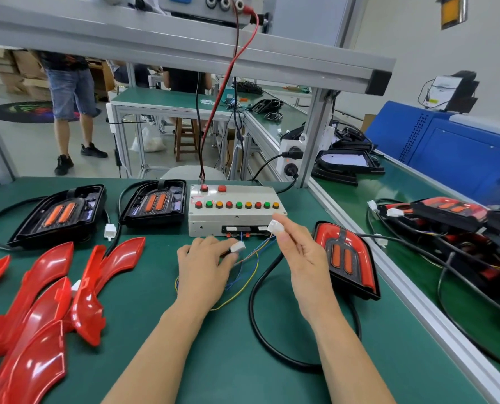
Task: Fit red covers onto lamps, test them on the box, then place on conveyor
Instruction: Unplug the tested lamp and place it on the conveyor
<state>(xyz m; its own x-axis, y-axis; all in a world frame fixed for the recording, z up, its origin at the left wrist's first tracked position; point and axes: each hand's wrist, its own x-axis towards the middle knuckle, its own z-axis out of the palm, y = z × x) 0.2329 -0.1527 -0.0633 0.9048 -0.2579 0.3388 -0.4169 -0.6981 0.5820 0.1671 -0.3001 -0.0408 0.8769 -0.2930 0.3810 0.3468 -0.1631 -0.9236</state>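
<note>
Here, a person's two bare forearms reach over a green work mat (pixel 237 360) toward a pale grey test box (pixel 234 211) carrying a row of red, green and amber push buttons. The left hand (pixel 205 263) lies knuckles-up on the mat in front of the box, its fingertips pinching a small white plastic connector (pixel 237 246) from which thin blue, yellow and orange wires (pixel 243 275) run; where they end cannot be made out. The right hand (pixel 297 252) is raised just in front of the box's right corner, thumb and forefinger pinching a second white plug (pixel 273 227); the remaining fingers are loosely curled. A thick black cable (pixel 254 310) loops across the mat below the right wrist and passes behind the right forearm toward a black-housed lamp fitted with a glossy red cover (pixel 346 258) and two amber strips, which lies just right of that hand near the aluminium rail (pixel 412 298). Two uncovered black lamp housings (pixel 59 217) (pixel 155 204) with amber strips sit left of the box, well apart from both hands. Loose glossy red plastic covers (pixel 39 304) are piled at the mat's left edge. Beyond the rail, on the green conveyor belt (pixel 418 188), lie further red-covered lamps (pixel 447 211) amid tangled black cables.
</note>
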